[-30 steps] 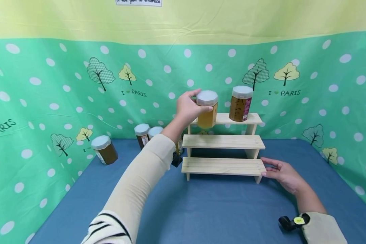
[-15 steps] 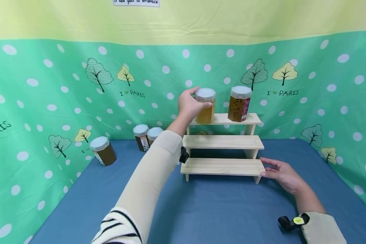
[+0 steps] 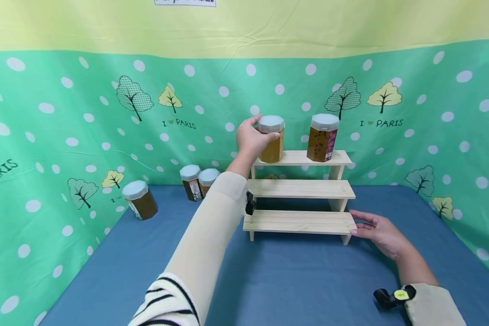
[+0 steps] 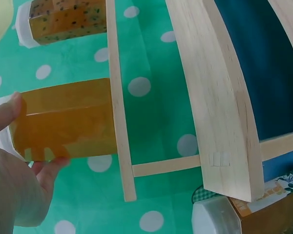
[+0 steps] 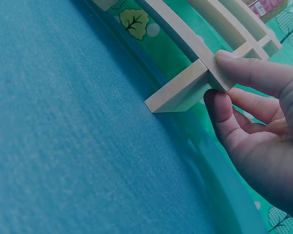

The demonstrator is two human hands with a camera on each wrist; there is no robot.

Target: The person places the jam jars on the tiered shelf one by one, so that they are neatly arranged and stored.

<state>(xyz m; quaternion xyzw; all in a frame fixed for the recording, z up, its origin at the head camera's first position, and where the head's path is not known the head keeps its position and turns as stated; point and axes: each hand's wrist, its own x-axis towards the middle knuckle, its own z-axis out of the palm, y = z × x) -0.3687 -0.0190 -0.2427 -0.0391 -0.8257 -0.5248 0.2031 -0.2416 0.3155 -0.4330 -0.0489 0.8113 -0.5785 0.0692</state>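
My left hand [image 3: 251, 142] grips an amber jar [image 3: 273, 148] near its white lid, thumb across the front. In the left wrist view the jar's base meets the top board [image 4: 118, 105] of a three-step wooden display stand [image 3: 299, 188]. To its right on that step stands a second jar [image 3: 320, 144], filled with dark-specked contents and bearing a pink label. Low on the right side, my right hand [image 3: 382, 236] holds the end of the bottom step; the right wrist view has thumb and finger pinching the board end [image 5: 219, 78].
Left of the stand, a dark brown jar [image 3: 143, 202] and two more white-lidded jars, one brown [image 3: 192, 186] and one partly behind my sleeve [image 3: 207, 177], sit on the blue cloth [image 3: 301, 280]. Another jar [image 4: 263, 214] lies beside the stand's left end in the left wrist view. A green dotted curtain hangs behind.
The amber jar has shifted left and slightly up in view, from before the top step onto its left part, still in my left hand. My right hand has kept its hold on the stand.
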